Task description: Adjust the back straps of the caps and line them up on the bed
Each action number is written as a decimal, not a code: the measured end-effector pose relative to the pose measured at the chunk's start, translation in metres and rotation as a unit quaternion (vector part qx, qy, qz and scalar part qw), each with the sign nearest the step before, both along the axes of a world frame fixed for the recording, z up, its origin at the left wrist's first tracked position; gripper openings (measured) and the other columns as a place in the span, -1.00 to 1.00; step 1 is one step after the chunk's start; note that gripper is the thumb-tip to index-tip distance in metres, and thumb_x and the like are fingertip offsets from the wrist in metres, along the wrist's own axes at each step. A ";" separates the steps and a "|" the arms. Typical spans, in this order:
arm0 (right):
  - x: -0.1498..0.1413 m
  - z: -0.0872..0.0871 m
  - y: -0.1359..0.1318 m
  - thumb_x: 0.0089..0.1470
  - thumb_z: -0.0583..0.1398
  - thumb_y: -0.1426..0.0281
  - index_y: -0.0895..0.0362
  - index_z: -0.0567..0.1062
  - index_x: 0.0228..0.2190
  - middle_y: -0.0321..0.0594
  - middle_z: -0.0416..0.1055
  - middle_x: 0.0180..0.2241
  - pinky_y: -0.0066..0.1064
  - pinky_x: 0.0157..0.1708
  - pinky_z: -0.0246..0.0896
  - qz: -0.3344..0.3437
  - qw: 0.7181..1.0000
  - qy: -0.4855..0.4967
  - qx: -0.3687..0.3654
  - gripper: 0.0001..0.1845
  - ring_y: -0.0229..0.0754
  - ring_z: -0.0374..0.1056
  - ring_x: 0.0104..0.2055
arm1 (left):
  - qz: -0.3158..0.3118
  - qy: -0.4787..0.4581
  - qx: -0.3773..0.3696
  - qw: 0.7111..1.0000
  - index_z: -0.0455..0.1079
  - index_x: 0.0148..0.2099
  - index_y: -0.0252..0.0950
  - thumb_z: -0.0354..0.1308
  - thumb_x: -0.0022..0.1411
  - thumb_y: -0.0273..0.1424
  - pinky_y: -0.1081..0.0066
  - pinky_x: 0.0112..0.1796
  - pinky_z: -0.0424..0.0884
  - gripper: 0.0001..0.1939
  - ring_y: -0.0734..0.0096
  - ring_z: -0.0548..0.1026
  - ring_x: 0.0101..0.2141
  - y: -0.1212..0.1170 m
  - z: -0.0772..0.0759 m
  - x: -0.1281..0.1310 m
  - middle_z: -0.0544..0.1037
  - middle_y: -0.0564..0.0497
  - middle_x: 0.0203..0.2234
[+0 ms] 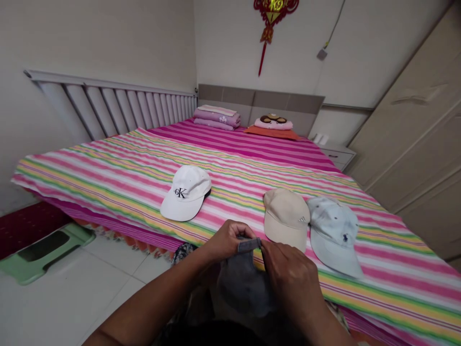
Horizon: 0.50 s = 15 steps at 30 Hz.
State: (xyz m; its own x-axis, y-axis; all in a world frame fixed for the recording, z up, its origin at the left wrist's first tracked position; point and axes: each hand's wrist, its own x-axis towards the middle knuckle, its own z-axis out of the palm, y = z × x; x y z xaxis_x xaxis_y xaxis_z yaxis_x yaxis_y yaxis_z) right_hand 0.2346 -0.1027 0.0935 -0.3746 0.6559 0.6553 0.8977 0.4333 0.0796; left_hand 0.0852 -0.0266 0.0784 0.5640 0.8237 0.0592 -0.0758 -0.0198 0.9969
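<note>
The left hand (226,240) and right hand (293,269) are held close together with fingers (246,230) curled, and both forearms (162,296) are angled inward.

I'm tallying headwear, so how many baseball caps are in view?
4: white cap on the striped bedsheet, beige cap farther right, pale blue cap beside the beige one, and gray cap held by the left hand and right hand.
</note>
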 end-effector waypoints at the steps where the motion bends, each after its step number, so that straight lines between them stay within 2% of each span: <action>1: 0.000 0.000 0.001 0.08 0.02 0.51 0.19 0.43 -0.46 -0.22 0.34 -0.63 -0.38 -0.51 0.00 -0.003 1.000 0.009 -0.002 -0.79 -0.20 0.23 -0.56 | 0.014 0.005 0.012 1.000 0.40 -0.51 -0.40 0.24 -0.14 -0.35 0.58 -0.55 0.16 -0.82 0.62 0.26 -0.60 -0.001 0.001 0.001 0.40 0.08 -0.66; 4: 0.002 0.002 0.005 0.06 0.03 0.49 0.19 0.42 -0.52 -0.23 0.32 -0.64 -0.41 -0.52 0.02 0.016 0.998 0.064 -0.014 -0.78 -0.22 0.23 -0.56 | 0.047 0.018 0.070 0.996 0.41 -0.51 -0.39 0.19 -0.09 -0.40 0.58 -0.54 0.18 -0.87 0.60 0.29 -0.58 -0.006 0.004 0.005 0.43 0.06 -0.64; 6: 0.006 0.003 0.007 0.05 0.04 0.49 0.18 0.42 -0.52 -0.24 0.36 -0.60 -0.46 -0.51 0.06 0.042 0.988 0.138 -0.059 -0.80 -0.25 0.27 -0.54 | 0.061 0.021 0.096 0.993 0.42 -0.50 -0.40 0.17 -0.07 -0.41 0.57 -0.53 0.20 -0.88 0.59 0.30 -0.58 -0.009 0.005 0.006 0.44 0.05 -0.63; 8: 0.009 0.004 0.009 0.03 0.04 0.48 0.17 0.41 -0.54 -0.28 0.37 -0.60 -0.51 -0.53 0.09 0.049 0.964 0.231 -0.119 -0.81 -0.28 0.28 -0.55 | 0.067 0.018 0.104 0.992 0.42 -0.49 -0.40 0.17 -0.07 -0.40 0.57 -0.52 0.21 -0.87 0.59 0.31 -0.58 -0.010 0.004 0.007 0.45 0.05 -0.63; 11: 0.011 0.006 0.009 0.04 0.04 0.42 0.15 0.38 -0.57 -0.32 0.35 -0.65 -0.54 -0.59 0.11 0.026 0.923 0.336 -0.186 -0.78 -0.29 0.28 -0.59 | 0.073 0.016 0.106 0.992 0.42 -0.49 -0.40 0.17 -0.07 -0.37 0.56 -0.51 0.24 -0.84 0.56 0.33 -0.57 -0.010 0.002 0.006 0.46 0.03 -0.62; 13: 0.011 0.008 0.009 0.06 0.04 0.37 0.15 0.41 -0.53 -0.31 0.38 -0.61 -0.53 -0.56 0.13 0.026 0.918 0.339 -0.206 -0.78 -0.28 0.30 -0.56 | 0.082 0.027 0.129 0.988 0.43 -0.49 -0.39 0.16 -0.06 -0.38 0.55 -0.50 0.25 -0.85 0.54 0.35 -0.56 -0.009 0.001 0.005 0.47 0.03 -0.61; 15: 0.009 0.009 0.009 0.05 0.05 0.36 0.15 0.43 -0.50 -0.28 0.40 -0.56 -0.51 -0.51 0.14 0.033 0.931 0.302 -0.202 -0.80 -0.26 0.32 -0.51 | 0.097 0.047 0.178 0.978 0.43 -0.49 -0.39 0.15 -0.05 -0.41 0.55 -0.49 0.26 -0.88 0.53 0.37 -0.54 -0.009 0.000 0.005 0.48 0.02 -0.61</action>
